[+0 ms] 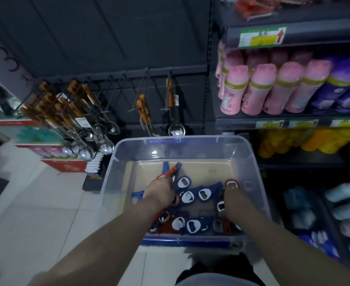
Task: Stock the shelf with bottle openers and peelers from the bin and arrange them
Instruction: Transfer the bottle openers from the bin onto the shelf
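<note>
1. Gripping an orange bottle opener [171, 172] in the clear bin [190, 141], the left hand [161, 190] points its handle far.
2. The right hand [235, 201] touches a red bottle opener [231, 183]; I cannot tell its grip.
3. The peg hooks [132, 93] lie far-left, nearer the left hand.

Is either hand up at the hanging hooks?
No: the left hand and right hand are both down in the clear bin among the bottle openers.

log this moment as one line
phase: picking | bin: openers inside | left hand: grips orange opener | right hand: on red opener, grip unclear
</note>
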A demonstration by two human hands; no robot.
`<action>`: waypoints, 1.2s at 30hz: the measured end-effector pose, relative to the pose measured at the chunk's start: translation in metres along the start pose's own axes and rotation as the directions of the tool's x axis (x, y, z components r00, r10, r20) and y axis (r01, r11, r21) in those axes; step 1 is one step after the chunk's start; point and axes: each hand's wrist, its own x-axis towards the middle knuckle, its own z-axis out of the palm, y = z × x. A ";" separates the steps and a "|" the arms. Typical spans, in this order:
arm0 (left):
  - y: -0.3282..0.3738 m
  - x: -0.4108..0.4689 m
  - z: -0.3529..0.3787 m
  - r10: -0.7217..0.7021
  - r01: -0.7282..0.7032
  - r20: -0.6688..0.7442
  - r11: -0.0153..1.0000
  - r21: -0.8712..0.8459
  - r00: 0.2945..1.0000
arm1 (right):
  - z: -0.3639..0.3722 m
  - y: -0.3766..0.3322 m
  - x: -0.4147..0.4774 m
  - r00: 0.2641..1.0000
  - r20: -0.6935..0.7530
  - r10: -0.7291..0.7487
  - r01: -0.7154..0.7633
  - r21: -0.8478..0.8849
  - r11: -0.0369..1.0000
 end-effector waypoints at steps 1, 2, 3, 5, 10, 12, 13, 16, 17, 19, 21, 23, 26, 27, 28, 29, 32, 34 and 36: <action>-0.001 -0.001 0.001 -0.010 0.010 0.006 1.000 -0.004 1.000 | 0.004 0.001 0.001 1.000 -0.016 -0.021 0.020 -0.062 0.998; -0.003 -0.002 0.002 -0.022 0.022 0.013 1.000 -0.008 1.000 | 0.005 0.001 0.001 0.999 -0.050 -0.019 0.018 -0.024 1.000; -0.003 -0.002 0.002 -0.032 0.032 0.014 0.999 -0.009 0.999 | 0.004 0.000 0.002 0.999 -0.049 -0.001 0.004 0.061 0.998; -0.003 -0.001 0.004 -0.046 0.046 0.022 0.999 0.009 0.999 | -0.003 -0.006 0.003 0.997 -0.071 0.037 -0.033 0.052 0.998; 0.009 0.005 0.012 -0.044 0.036 0.069 0.993 0.110 0.997 | -0.014 -0.009 0.000 1.000 -0.017 -0.017 0.016 -0.063 0.998; 0.017 0.009 0.018 0.000 -0.015 0.084 0.983 0.180 0.996 | -0.016 -0.006 -0.002 0.996 -0.069 -0.060 0.056 -0.065 0.996; 0.022 0.010 0.022 0.036 -0.053 0.082 0.974 0.219 0.996 | -0.018 -0.004 -0.001 0.992 -0.105 -0.074 0.071 -0.032 0.997; 0.030 0.014 0.035 0.127 -0.134 0.041 0.930 0.342 0.991 | -0.034 -0.001 -0.002 0.981 -0.163 -0.103 0.109 0.028 0.994; 0.031 0.015 0.039 0.145 -0.148 0.036 0.913 0.381 0.989 | -0.040 -0.001 -0.003 0.976 -0.177 -0.123 0.132 0.040 0.990; 0.034 0.018 0.044 0.162 -0.165 0.043 0.883 0.439 0.986 | -0.050 -0.001 -0.007 0.968 -0.207 -0.145 0.167 0.089 0.982; 0.037 0.020 0.046 0.154 -0.162 0.055 0.869 0.468 0.987 | -0.056 -0.001 -0.011 0.968 -0.208 -0.138 0.172 0.152 0.973; 0.040 0.021 0.045 0.134 -0.149 0.065 0.865 0.478 0.989 | -0.059 0.000 -0.015 0.967 -0.207 -0.146 0.186 0.189 0.964; 0.046 0.019 0.044 0.111 -0.128 0.065 0.889 0.439 0.992 | -0.063 0.001 -0.017 0.966 -0.204 -0.161 0.206 0.221 0.953; 0.047 0.019 0.045 0.098 -0.109 0.049 0.912 0.394 0.994 | -0.065 0.001 -0.018 0.964 -0.205 -0.168 0.214 0.227 0.950; 0.047 0.020 0.043 0.104 -0.114 0.046 0.922 0.370 0.993 | -0.067 0.001 -0.018 0.962 -0.211 -0.174 0.222 0.232 0.947; 0.047 0.019 0.039 0.101 -0.103 0.023 0.953 0.285 0.995 | -0.069 0.001 -0.018 0.958 -0.226 -0.177 0.230 0.238 0.944; 0.048 0.025 0.021 0.093 -0.086 -0.076 0.992 0.091 0.993 | -0.080 0.000 -0.023 0.939 -0.304 -0.162 0.264 0.331 0.906; 0.054 0.028 0.008 0.057 -0.078 -0.151 0.987 -0.138 0.987 | -0.088 0.000 -0.032 0.916 -0.383 -0.119 0.288 0.419 0.861; 0.068 0.030 -0.003 0.085 -0.150 -0.222 0.944 -0.295 0.971 | -0.097 0.005 -0.042 0.888 -0.457 -0.045 0.287 0.475 0.832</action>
